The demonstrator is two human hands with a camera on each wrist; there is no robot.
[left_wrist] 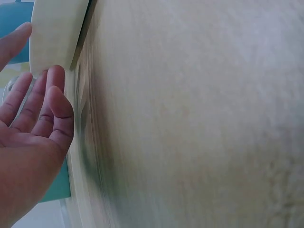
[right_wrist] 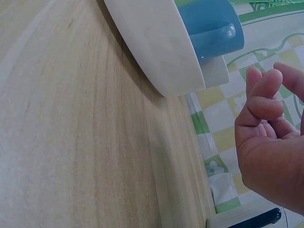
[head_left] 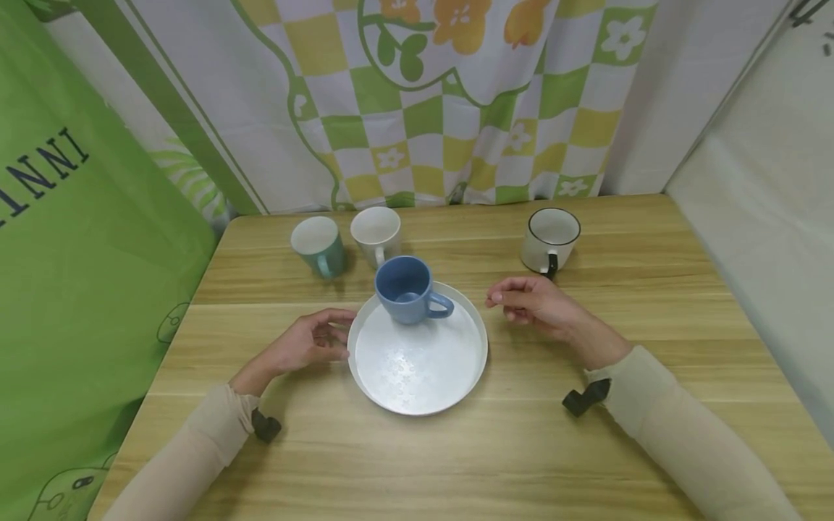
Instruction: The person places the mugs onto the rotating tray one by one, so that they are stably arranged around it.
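At the middle of the bench (head_left: 417, 463), a blue mug (head_left: 404, 289) stands upright on a round white tray (head_left: 417, 376), toward its far side, its handle turned to the right. Just beside the tray's left rim, the left hand (head_left: 309, 341) is relaxed, fingers spread, tips right by the wall; whether they touch it I cannot tell. Apart from the tray on the other side, the right hand (head_left: 541, 307) has its fingers loosely bent, thumb and fingertips close together but pinching nothing, and a black-rimmed mug (head_left: 544, 253) stands just beyond it. Behind the tray, to the left, are a green mug (head_left: 330, 257) and a white mug (head_left: 376, 239). I judge the step in hand to be setting mugs on the tray, with one seated. Taking another would call for a firm grip by its handle, the left hand steadying the tray, and care not to knock the blue mug
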